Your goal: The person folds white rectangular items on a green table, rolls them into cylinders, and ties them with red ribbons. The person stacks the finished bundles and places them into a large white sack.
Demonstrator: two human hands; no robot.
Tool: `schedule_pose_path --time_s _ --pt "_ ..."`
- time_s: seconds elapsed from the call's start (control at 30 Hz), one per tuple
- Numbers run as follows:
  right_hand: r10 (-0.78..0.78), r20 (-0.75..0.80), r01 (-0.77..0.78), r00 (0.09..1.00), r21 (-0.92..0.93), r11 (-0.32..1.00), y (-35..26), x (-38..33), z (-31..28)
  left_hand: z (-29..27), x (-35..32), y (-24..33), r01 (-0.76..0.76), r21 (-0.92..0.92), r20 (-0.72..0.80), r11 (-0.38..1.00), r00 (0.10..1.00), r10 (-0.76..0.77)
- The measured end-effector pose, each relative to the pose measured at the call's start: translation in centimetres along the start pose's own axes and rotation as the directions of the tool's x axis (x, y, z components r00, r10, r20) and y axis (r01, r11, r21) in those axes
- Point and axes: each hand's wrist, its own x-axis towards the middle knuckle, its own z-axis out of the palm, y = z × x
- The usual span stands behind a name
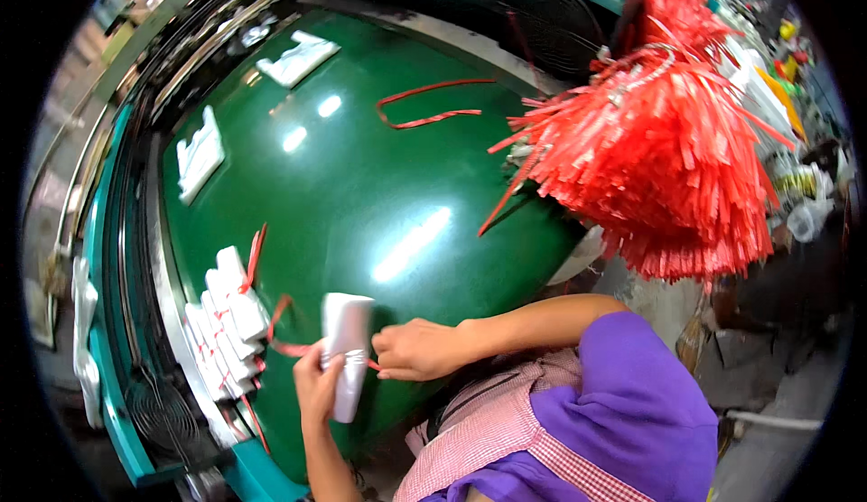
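Note:
My left hand (316,383) is closed round a folded bundle of white plastic bags (347,320), held upright over the near edge of the green surface. A red plastic strip (287,348) passes at the bundle's middle, and one loose end curls up on its left. On the bundle's right, my right hand (421,349) is closed in a pinch on the strip's other end, a short piece of which shows by the fingers. Left of my left hand lies a stack of tied white bag bundles (233,321) with red strips round them.
The green conveyor belt (298,177) carries two white bags (200,154) at the far left and a loose red strip (429,121). A large bunch of red strips (650,159) hangs at the right. A teal machine frame (108,321) runs along the left edge.

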Motion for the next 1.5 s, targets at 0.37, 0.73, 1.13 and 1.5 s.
schedule_pose_path --time_s 0.37,0.73,1.13,1.5 --pt "0.366 0.289 -0.464 0.885 0.476 0.747 0.6 5.1 6.0 1.1 -4.1 -8.1 -0.41 -0.053 -0.263 0.91 0.885 0.384" --pt "0.326 0.313 -0.418 0.892 0.296 0.859 -1.9 4.9 9.8 -0.1 -5.9 -10.7 -0.043 -0.403 -0.028 0.914 0.999 0.034" --pt "0.283 0.142 -0.292 0.949 0.051 0.955 -2.3 5.3 12.0 -2.4 -7.5 -12.7 -0.337 0.115 -0.323 0.934 0.877 0.356" --pt "0.154 0.144 -0.081 0.977 -0.42 0.904 0.4 10.9 11.0 -10.2 -4.9 -16.0 -0.216 -0.185 -0.486 0.959 0.868 0.102"
